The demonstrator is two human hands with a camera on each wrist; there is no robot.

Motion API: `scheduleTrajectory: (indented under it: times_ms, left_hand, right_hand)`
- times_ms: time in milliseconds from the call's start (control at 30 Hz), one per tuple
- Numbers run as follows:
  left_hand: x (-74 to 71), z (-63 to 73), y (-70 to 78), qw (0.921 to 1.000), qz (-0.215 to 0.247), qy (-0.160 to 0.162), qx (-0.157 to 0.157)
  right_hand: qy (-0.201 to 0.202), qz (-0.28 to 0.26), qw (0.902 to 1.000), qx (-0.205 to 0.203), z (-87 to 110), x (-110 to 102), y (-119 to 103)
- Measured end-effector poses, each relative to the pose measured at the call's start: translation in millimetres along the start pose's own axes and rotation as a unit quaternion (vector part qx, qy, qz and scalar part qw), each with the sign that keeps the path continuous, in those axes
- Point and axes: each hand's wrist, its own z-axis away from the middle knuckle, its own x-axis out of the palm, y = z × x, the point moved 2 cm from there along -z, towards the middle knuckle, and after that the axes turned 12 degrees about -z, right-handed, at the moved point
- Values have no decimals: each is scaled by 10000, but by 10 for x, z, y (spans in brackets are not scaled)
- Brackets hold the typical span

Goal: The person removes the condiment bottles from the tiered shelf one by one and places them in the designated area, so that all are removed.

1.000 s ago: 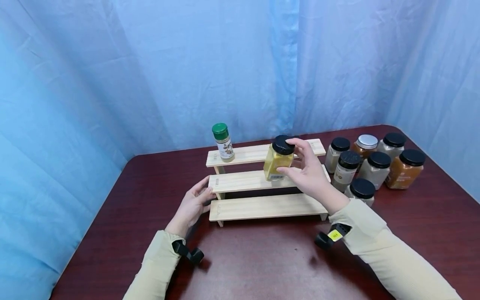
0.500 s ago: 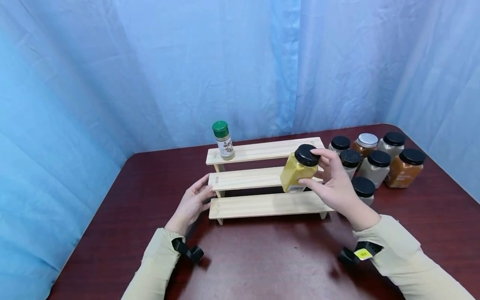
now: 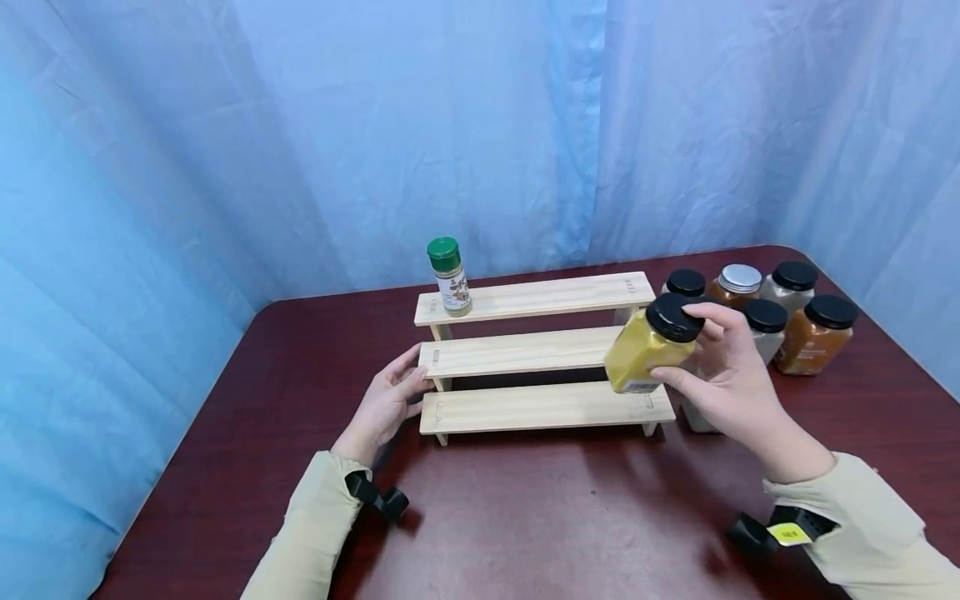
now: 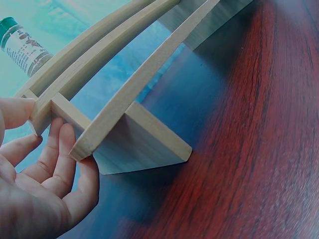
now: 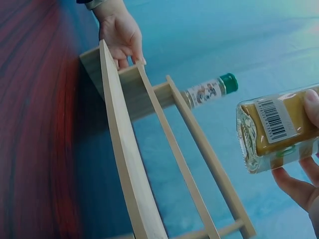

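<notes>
My right hand point(image 3: 738, 387) holds a square glass spice jar point(image 3: 643, 354) of yellow powder with a black lid, fingers at the lid and thumb against its side. The jar is tilted in the air, overlapping the right end of the three-tier wooden rack point(image 3: 540, 354) in the head view. At the rack's left end, my left hand point(image 3: 384, 407) pinches the middle shelf, thumb above and fingers below, as the left wrist view shows. A green-capped spice bottle point(image 3: 453, 287) stands upright on the left of the top shelf. The jar's barcode label point(image 5: 273, 119) faces the right wrist camera.
Right of the rack stand several spice jars, among them an orange-brown one point(image 3: 816, 337) and one with a silver lid point(image 3: 739, 279). My right hand and the held jar partly hide others. Light-blue curtains point(image 3: 420, 125) hang behind the dark red table point(image 3: 510, 517).
My right hand has carried the yellow jar rightward and slightly down, from over the middle shelf to the rack's right end, tilting it more. My left hand stays on the rack.
</notes>
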Motion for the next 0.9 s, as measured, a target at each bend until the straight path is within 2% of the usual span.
scheduleTrajectory:
  times_ms: [100, 200, 333, 367, 467, 533, 600, 733, 900]
  left_hand:
    - [5, 1, 1, 10000, 1, -21, 1]
    - [13, 1, -2, 10000, 23, -52, -5]
    - [17, 5, 5, 10000, 38, -84, 13]
    - [17, 6, 7, 9999, 51, -93, 18]
    - [21, 8, 12, 9999, 76, -103, 20]
    - [22, 14, 13, 9999, 93, -93, 13]
    - [23, 19, 10, 9999, 96, -92, 5]
    - [24, 32, -1, 9999, 131, -85, -45]
    - [17, 28, 2, 9999, 94, -8, -50]
  right_hand:
    - [76, 413, 9991, -8, 58, -106, -48]
    - [117, 177, 9995, -213, 108, -230, -82]
    - [108, -657, 9966, -492, 152, -415, -116]
    - [148, -614, 9968, -485, 166, -464, -131]
    - [286, 149, 9992, -253, 212, -612, -189]
    - [404, 927, 9949, -5, 255, -714, -214]
    - [492, 1362, 9893, 152, 300, -814, -210]
    - [775, 1546, 9845, 278, 405, -1003, -138]
    - [1138, 1890, 9740, 507, 488, -1161, -53]
